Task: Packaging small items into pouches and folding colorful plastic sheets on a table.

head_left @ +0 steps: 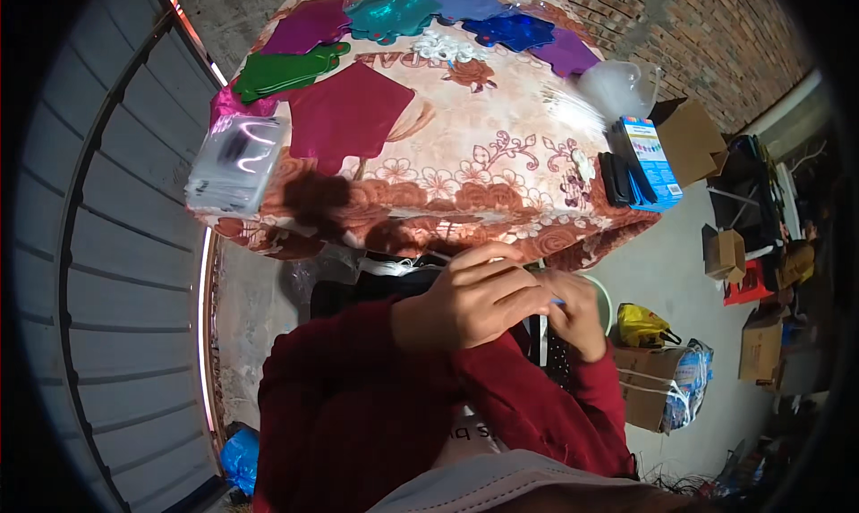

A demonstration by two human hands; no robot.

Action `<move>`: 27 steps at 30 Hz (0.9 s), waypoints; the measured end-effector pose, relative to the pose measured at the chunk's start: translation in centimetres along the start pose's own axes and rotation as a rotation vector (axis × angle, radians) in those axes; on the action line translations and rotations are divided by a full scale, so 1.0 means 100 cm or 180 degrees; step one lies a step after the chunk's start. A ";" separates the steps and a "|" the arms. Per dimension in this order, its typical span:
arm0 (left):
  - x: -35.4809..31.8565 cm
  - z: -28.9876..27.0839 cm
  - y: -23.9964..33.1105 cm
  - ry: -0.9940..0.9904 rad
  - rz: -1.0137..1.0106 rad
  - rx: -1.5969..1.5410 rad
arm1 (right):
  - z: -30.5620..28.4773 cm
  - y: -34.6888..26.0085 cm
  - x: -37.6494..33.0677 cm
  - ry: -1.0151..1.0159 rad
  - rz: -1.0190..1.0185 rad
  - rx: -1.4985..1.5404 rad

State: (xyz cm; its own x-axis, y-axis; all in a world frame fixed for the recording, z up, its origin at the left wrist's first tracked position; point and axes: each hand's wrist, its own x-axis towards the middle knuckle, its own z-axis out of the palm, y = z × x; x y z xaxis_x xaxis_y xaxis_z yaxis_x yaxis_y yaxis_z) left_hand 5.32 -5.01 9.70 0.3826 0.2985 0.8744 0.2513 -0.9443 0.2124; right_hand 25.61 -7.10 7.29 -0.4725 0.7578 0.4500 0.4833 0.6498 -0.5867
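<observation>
My left hand [479, 300] and my right hand [580, 314] meet in front of the table's near edge, above my lap. Both have curled fingers, and the fingertips come together. A small blue bit shows between them, mostly hidden by the fingers, so I cannot make out its kind. Behind the left hand, white strings [391, 267] hang below the cloth edge. Nearest on the table lies a flat dark-pink star-shaped foil piece [351, 115]. Dark red sleeves cover both forearms.
On the flowered tablecloth [447, 146], green foil pieces [284, 72], a teal one [389, 14] and blue ones [514, 32] form an arc around white string coils [450, 48]. Clear plastic sleeves [234, 164] lie left; a blue box [649, 160] stands right. A carton [649, 383] sits on the floor.
</observation>
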 end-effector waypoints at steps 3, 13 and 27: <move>-0.007 0.007 0.007 0.0057 -0.0284 -0.0690 | -0.037 -0.015 -0.038 -0.0296 0.0600 -0.0187; -0.104 -0.051 -0.027 0.0128 -0.2457 0.0222 | -0.079 0.161 -0.247 0.0263 0.3129 -0.2071; -0.173 -0.091 -0.052 0.0186 -0.2929 0.0699 | -0.062 0.064 0.023 0.0500 0.1651 -0.1001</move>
State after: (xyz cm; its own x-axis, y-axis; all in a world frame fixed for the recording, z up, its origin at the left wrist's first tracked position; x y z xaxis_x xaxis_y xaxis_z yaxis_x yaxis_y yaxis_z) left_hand -10.69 -6.53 -2.57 -0.0926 0.8999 0.4261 0.5960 -0.2927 0.7477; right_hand 32.20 -0.87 8.76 -0.0159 0.9634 0.2675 0.8257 0.1635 -0.5399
